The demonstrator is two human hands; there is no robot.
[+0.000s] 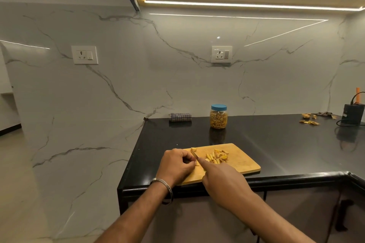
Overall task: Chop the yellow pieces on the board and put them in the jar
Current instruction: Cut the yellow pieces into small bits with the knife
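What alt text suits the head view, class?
The right hand holds a knife while the left hand pinches a yellow piece on a wooden chopping board. A blue-lidded jar stands behind on the black counter.

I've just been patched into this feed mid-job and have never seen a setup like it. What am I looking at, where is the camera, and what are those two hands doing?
There is no machine here: a person works with bare hands, and the single picture comes from a camera worn on their head, looking forward and down. On the black counter lies a wooden cutting board with a heap of cut yellow pieces. The right hand has its grip on a knife, blade down on the board. The left hand, a bangle at its wrist, pinches a small yellow piece beside the blade. Further back stands a jar with a blue lid on, already holding yellow pieces, and a folded checked cloth. Scraps and a black device sit far right.
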